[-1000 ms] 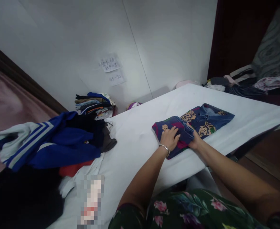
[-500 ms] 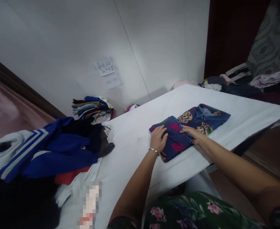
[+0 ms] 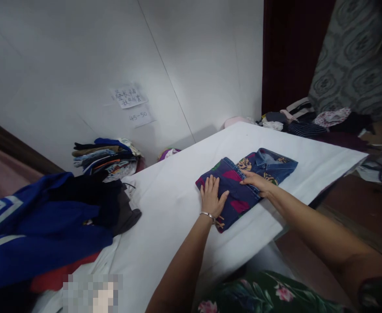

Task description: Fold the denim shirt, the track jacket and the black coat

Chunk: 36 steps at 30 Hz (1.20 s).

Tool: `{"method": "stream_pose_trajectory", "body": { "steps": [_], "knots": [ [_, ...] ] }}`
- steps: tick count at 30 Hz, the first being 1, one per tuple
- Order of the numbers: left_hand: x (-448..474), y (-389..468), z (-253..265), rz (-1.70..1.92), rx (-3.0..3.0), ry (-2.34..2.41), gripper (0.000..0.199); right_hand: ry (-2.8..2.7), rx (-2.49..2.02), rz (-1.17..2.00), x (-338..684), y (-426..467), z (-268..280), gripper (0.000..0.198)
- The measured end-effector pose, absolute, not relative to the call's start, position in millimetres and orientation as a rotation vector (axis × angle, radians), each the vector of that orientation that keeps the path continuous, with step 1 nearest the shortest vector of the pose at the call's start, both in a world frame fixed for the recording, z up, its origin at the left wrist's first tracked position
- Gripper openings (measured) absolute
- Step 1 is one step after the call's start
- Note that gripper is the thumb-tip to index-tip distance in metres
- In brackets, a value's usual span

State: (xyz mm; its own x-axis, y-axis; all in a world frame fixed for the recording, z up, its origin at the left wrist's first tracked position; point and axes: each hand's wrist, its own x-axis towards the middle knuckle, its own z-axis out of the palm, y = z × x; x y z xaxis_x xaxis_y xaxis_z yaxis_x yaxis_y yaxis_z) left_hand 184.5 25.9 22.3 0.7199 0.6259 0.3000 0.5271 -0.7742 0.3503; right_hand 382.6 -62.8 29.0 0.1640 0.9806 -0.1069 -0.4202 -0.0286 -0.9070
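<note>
A blue denim shirt point(image 3: 236, 191) with a dark red, green and tan pattern lies folded over on itself on the white-covered table point(image 3: 167, 204). Its collar end points to the far right. My left hand point(image 3: 212, 198), with a bracelet at the wrist, rests flat on the folded part, fingers spread. At the seamed denim edge of that fold is my right hand point(image 3: 256, 182), its fingers closed on the cloth. Part of that hand's fingers is hidden by the fold.
To the left, loose clothes lie heaped, with a blue jacket point(image 3: 54, 217) with white stripes on top. A stack of folded clothes point(image 3: 107, 158) stands by the wall under paper notes point(image 3: 130, 96). More clothes point(image 3: 308, 124) are piled beyond the table's far right.
The view has swung a little to the right. My left hand's fingers are spread wider on the cloth. The shirt stays folded, with both hands on it.
</note>
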Motion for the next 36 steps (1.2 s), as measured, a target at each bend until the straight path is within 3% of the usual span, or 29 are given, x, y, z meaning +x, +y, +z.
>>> {"method": "stream_pose_trajectory", "body": {
  "steps": [5, 11, 20, 28, 36],
  "knots": [
    [187.6, 31.1, 22.0, 0.68, 2.617, 0.834, 0.059, -0.67, -1.092, 1.281, 401.6, -61.0, 16.7, 0.061],
    [193.9, 32.2, 4.9, 0.343, 2.694, 0.957, 0.067, -0.59, -1.172, 1.323, 407.7, -61.5, 3.5, 0.063],
    [194.6, 30.4, 2.5, 0.363, 2.68, 0.979, 0.067, -0.601, -1.214, 1.345, 412.7, -62.3, 8.8, 0.059],
    [179.8, 36.5, -8.9, 0.698, 2.348, 1.043, 0.056, -0.649, -1.199, 1.383, 410.0, -61.6, 11.5, 0.066],
    [177.8, 33.7, -25.3, 0.735, 2.034, 1.281, 0.07, -0.618, -1.221, 1.392, 411.4, -63.5, 12.8, 0.06]
  ]
}}
